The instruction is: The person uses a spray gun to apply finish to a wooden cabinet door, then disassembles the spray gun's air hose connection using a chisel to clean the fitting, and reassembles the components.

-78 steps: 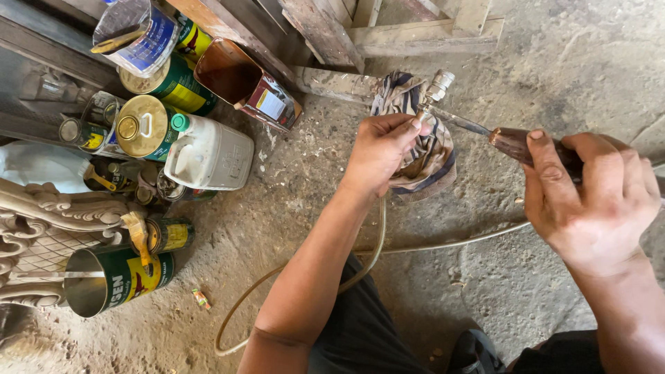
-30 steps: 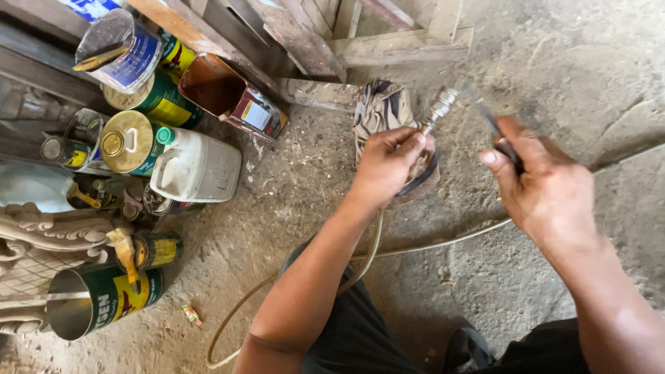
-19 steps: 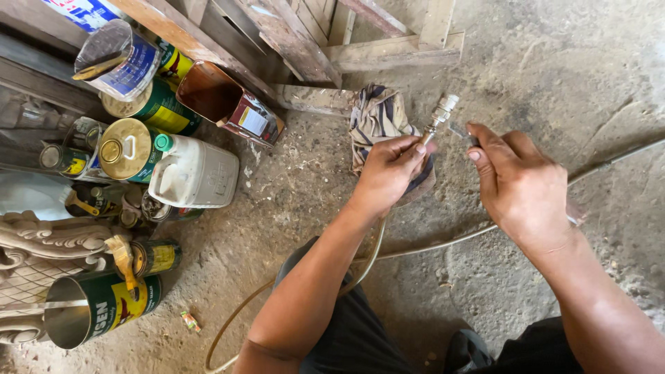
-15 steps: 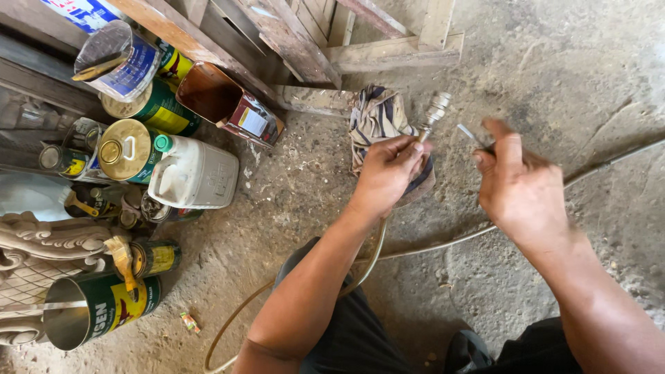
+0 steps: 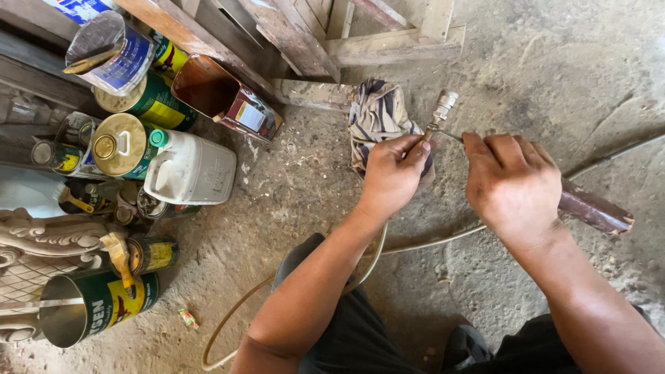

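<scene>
Cans [image 5: 128, 142] and jug [image 5: 188, 168] crowd left; right floor [image 5: 554, 83] open.

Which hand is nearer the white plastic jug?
Left. The left hand grips the metal fitting right of the white plastic jug; the right hand is farther right, holding a wooden-handled tool.

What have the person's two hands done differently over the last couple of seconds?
The right hand slid up the brown-handled tool from its handle toward the thin shaft, closer to the left hand. The left hand kept pinching the small metal hose fitting over the striped cloth. The green and blue tins and white plastic jug stayed put.
</scene>
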